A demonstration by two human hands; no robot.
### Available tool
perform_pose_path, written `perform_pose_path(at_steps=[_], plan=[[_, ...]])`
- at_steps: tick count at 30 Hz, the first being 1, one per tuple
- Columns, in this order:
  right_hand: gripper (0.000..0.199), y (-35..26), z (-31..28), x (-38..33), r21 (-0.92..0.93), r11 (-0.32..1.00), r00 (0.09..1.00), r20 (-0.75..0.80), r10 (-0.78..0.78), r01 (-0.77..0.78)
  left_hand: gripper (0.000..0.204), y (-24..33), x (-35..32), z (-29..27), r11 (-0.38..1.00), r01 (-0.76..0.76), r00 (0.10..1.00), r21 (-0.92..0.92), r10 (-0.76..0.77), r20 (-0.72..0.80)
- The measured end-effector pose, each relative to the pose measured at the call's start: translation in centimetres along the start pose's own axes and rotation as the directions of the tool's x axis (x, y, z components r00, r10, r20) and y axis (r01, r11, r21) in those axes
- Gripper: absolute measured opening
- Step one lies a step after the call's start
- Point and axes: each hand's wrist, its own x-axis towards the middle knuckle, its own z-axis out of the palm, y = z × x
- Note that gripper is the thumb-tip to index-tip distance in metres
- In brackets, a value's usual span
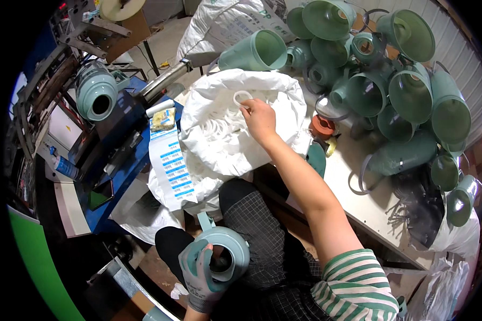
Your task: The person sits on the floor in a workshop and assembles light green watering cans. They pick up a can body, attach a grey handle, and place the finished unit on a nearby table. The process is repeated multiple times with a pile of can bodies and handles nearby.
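My left hand (197, 273), in a grey glove with green on the thumb and fingers, grips a pale green jug shell (238, 246) by the rim of its round opening. The shell rests at my lap, its handle pointing away from me. My bare right hand (260, 122) reaches over an open white sack (230, 158) and pinches a white plastic ring (235, 98) between thumb and fingers. Beneath it, many similar white rings (215, 128) lie loose inside the sack.
Green jug shells (365, 91) are heaped on the white table (353, 179) at right, near an orange roll (322, 126). A label sheet (171, 170) hangs left of the sack. Another jug shell (95, 88) sits on a machine at far left, above a phone (100, 195).
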Motion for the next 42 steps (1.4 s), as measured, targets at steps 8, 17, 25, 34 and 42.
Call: perform_pose_path(at_steps=[8, 17, 25, 34, 42], plan=[[0.024, -14.2, -8.5, -9.3, 0.564, 0.227, 0.542, 0.826, -0.156, -0.794, 0.069, -1.1, -2.2, 1.3, 0.996, 0.079, 0.989, -0.050, -0.084, -0.121], [0.038, -17.9, -12.0, -16.0, 0.787, 0.580, 0.786, 0.219, -0.579, 0.208, 0.037, -1.5, -2.7, -0.5, 0.993, 0.116, 0.993, -0.012, -0.116, 0.009], [0.033, -16.6, -11.0, -15.4, 0.793, 0.302, 0.356, 0.116, -0.927, 0.529, 0.031, -1.1, -2.2, -1.9, 0.983, 0.079, 0.996, 0.167, -0.084, 0.026], [0.039, -17.6, -10.3, -18.0, 0.770, 0.507, 0.415, 0.346, -0.841, 0.387, 0.051, 0.5, -0.7, -3.9, 0.935, 0.092, 0.993, 0.341, -0.113, 0.040], [0.022, -18.4, -8.1, -18.9, 0.685, 0.449, 0.429, 0.215, -0.877, 0.574, 0.040, 0.7, -0.4, -4.3, 0.899, 0.278, 0.937, 0.340, -0.332, 0.112]])
